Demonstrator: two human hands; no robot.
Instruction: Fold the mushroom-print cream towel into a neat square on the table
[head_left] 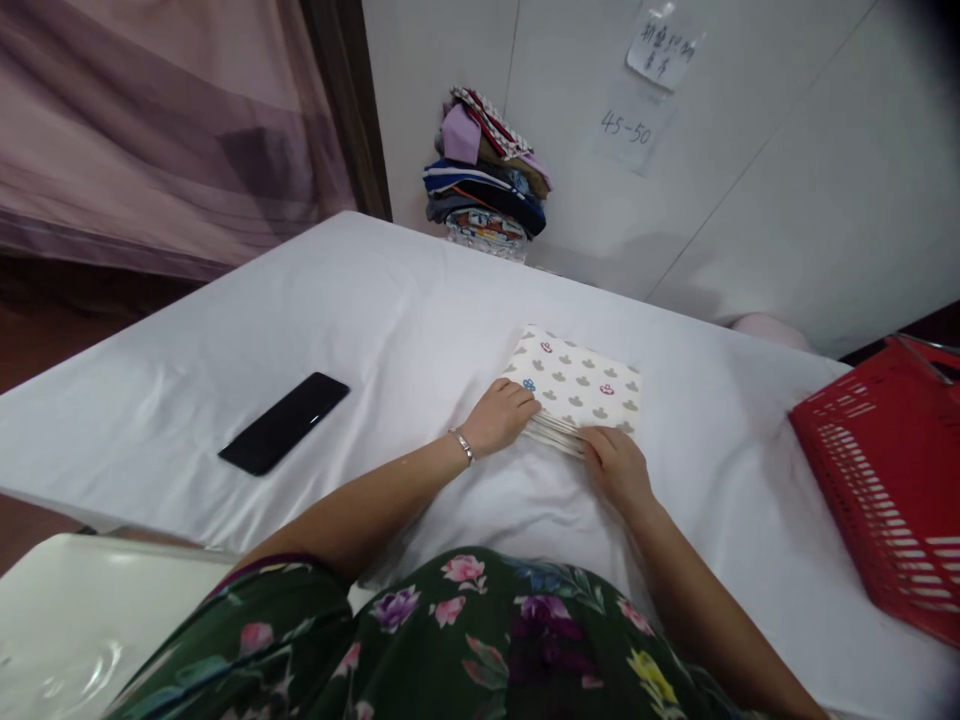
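Observation:
A cream folded cloth (577,378) with grey, red and blue motifs lies on the white-covered table (420,330). Its stacked layers show along the near edge. My left hand (501,415), with a silver bracelet at the wrist, has its fingers closed on the cloth's near left corner. At the near right edge, my right hand (619,465) pinches the layers between thumb and fingers. Both thumbs are partly hidden. Whether the cloth is a garment I cannot tell from this fold.
A black phone (285,424) lies to the left on the table. A red plastic basket (892,480) stands at the right edge. Folded clothes (487,180) are piled beyond the far edge, by the wall. A white chair (97,610) sits at lower left.

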